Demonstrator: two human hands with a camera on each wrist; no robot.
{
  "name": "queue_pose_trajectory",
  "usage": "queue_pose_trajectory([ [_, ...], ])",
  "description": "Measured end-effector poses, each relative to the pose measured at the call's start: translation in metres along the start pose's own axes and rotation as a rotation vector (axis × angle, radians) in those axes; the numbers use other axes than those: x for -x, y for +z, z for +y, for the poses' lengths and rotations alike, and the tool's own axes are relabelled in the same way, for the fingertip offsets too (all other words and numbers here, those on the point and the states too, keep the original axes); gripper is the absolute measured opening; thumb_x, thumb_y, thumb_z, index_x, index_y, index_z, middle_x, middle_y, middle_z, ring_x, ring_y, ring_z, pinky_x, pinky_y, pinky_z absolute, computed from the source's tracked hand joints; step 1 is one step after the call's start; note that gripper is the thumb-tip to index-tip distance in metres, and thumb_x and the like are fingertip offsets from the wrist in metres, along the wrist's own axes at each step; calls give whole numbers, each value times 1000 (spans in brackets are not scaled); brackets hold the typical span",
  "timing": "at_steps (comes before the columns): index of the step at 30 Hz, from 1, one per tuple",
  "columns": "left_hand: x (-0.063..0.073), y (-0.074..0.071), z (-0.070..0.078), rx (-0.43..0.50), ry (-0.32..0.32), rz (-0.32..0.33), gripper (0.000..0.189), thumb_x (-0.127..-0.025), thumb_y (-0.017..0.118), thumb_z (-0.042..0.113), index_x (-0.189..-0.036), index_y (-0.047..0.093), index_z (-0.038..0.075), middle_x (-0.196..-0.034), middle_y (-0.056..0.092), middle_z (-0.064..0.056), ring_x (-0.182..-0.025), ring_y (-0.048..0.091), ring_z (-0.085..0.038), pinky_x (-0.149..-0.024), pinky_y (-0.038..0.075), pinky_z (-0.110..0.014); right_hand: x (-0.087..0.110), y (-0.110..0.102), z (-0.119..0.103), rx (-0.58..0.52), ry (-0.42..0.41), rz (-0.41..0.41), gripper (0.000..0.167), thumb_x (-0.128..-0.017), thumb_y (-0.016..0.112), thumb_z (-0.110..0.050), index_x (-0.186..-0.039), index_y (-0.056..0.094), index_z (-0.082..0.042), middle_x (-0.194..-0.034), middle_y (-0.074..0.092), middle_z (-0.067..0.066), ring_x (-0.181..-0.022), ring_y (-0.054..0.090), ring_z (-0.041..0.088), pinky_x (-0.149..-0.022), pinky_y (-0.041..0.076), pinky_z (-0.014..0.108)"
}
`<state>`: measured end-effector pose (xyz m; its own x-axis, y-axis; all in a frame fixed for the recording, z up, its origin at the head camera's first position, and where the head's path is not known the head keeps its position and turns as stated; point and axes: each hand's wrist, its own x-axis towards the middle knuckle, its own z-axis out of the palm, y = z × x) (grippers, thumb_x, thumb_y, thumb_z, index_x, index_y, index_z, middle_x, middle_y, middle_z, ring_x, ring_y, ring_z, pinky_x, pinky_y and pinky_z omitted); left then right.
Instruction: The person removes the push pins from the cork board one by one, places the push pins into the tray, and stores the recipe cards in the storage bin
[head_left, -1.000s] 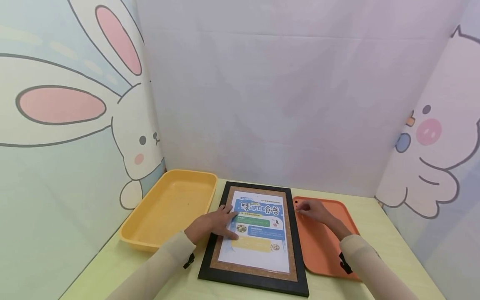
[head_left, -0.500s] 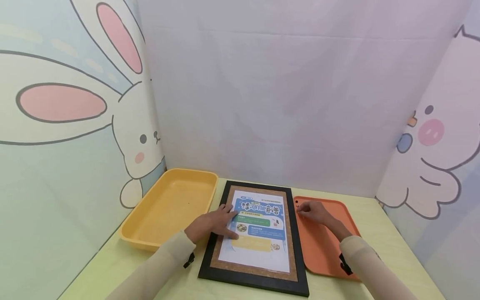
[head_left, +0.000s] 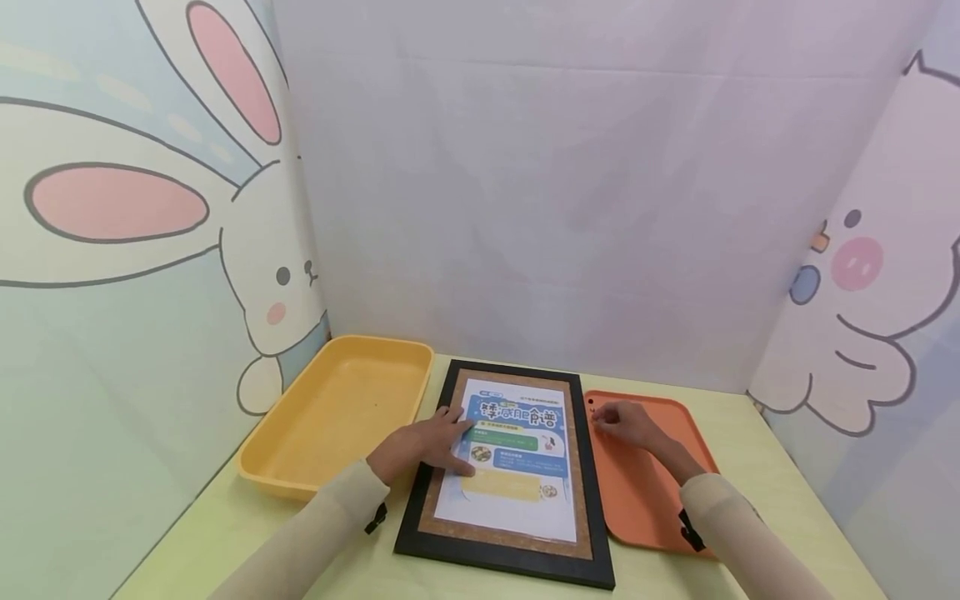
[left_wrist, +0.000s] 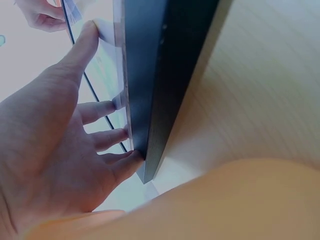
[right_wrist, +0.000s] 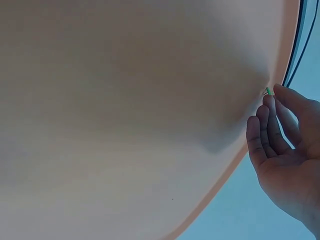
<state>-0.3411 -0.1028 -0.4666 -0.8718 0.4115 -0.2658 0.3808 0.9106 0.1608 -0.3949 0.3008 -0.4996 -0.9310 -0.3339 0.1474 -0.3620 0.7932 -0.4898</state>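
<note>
A black-framed cork board (head_left: 480,560) lies on the table, with a printed sheet of paper (head_left: 510,517) on its cork. My left hand (head_left: 440,439) rests on the left side of the sheet and board, thumb and fingers spread. In the left wrist view, fingertips meet the sheet and the black frame edge (left_wrist: 150,90). My right hand (head_left: 628,423) is at the far left corner of the orange tray (head_left: 645,500). Between its thumb and index fingertips, the right wrist view shows a tiny green push pin (right_wrist: 268,91), mostly hidden by the fingers.
To the left of the board stands a deep yellow bin (head_left: 345,417). A pale cloth wall (head_left: 525,208) closes off the back, and cartoon-printed panels stand at both sides. The tray lies close along the board's right edge.
</note>
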Motion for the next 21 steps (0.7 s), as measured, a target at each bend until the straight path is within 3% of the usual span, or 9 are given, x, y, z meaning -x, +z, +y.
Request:
queue_pose_trajectory([
  [5,2,0,0,13,-5,13,105,-82,75,69,-164,33,18,-172,23,-9,-151,28,-30,-119,35,-54,4,2,-8,-38,-27,0,20,-92,79,-10,-109,75,0,-92,73,4,-78,63,15,-70,56,30],
  [10,5,1,2,53,-64,31,115,-80,79,67,-164,26,8,-172,20,-13,-157,17,-36,-122,28,-55,9,5,-22,-47,-59,-47,24,-93,80,-15,-112,75,0,-90,71,1,-77,61,13,-67,54,25],
  [15,9,2,5,104,-103,74,119,-79,81,64,-164,24,4,-171,20,-14,-156,18,-39,-121,30,-55,13,8,-37,-6,-80,-69,36,-88,85,-23,-113,75,1,-83,64,-1,-74,55,14,-63,47,24],
  [21,13,6,8,216,-100,161,113,-78,88,54,-160,32,-2,-165,30,-22,-150,27,-45,-119,33,-58,19,9,-47,16,-141,-91,42,-85,89,-27,-116,77,-1,-76,56,2,-68,45,11,-60,33,23],
])
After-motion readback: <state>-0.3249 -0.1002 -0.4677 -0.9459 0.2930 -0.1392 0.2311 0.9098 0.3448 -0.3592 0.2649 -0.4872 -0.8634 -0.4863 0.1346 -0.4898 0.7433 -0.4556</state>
